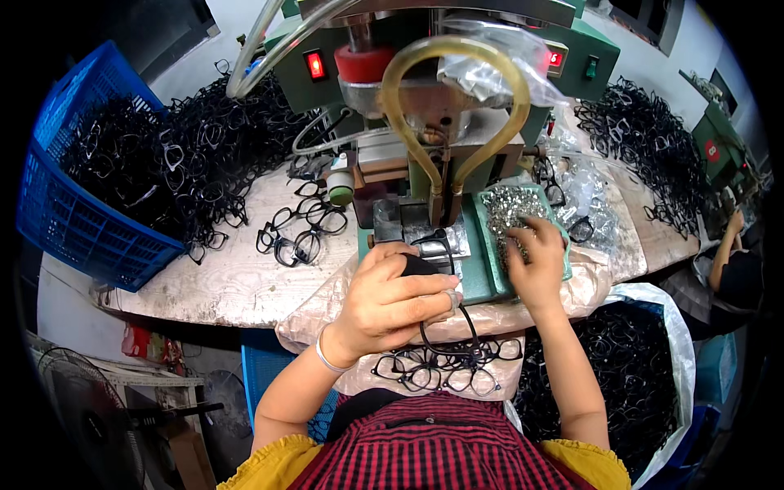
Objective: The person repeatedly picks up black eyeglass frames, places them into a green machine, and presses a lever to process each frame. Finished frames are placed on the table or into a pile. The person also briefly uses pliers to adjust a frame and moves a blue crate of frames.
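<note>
My left hand [390, 298] grips a black eyeglass frame [441, 269] in front of the green press machine [425, 90], its rim hanging down below my fingers. My right hand [537, 260] reaches into a green tray [482, 237] of small silver metal parts [506, 208], fingers curled among them. A loose pile of black frames [445, 367] lies on my lap cloth below both hands.
A blue basket [73, 204] and a heap of black frames [204, 155] fill the table's left. A few frames [298, 233] lie near the machine. More frames [645, 139] pile up at the right. A white-lined bag of frames [637, 376] stands by my right. Another person [735, 269] sits far right.
</note>
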`<control>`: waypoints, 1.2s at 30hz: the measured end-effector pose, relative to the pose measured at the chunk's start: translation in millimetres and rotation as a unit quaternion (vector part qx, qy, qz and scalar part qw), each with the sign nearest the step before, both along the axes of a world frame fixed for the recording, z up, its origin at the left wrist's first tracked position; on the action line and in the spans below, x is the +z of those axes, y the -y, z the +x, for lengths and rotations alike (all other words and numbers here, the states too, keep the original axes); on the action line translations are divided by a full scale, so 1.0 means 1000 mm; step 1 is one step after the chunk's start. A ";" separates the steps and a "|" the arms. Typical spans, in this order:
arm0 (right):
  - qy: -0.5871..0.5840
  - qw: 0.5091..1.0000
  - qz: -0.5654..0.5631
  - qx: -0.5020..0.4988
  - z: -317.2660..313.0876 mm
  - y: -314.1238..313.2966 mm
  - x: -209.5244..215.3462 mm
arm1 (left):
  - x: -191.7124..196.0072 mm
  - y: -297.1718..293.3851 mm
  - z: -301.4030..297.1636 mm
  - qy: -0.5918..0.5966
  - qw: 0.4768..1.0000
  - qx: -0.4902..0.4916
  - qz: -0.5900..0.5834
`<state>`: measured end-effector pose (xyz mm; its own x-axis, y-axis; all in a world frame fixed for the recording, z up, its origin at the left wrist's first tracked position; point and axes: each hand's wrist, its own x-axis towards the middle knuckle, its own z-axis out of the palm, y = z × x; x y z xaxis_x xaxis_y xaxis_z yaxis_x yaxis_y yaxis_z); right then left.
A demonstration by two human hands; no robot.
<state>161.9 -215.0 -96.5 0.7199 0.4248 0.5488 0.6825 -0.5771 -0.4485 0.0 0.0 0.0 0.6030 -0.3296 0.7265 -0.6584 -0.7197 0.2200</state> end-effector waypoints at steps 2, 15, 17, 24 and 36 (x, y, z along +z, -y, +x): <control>0.056 0.995 -0.076 -0.005 -0.013 -0.032 0.014 | 0.012 -0.009 -0.009 -0.015 1.000 0.018 0.017; 0.081 0.993 -0.031 -0.085 -0.003 0.007 -0.002 | -0.021 -0.062 -0.084 0.093 0.849 0.471 -0.218; 0.061 0.996 -0.010 -0.070 0.002 -0.001 0.010 | -0.002 -0.092 -0.065 0.066 0.865 0.487 -0.099; -0.080 0.988 0.109 -0.079 0.012 -0.004 0.023 | -0.099 -0.168 -0.006 -0.249 0.893 0.362 0.093; -0.237 0.942 0.232 -0.058 -0.039 0.068 0.018 | -0.082 -0.154 -0.003 -0.127 0.912 0.365 0.140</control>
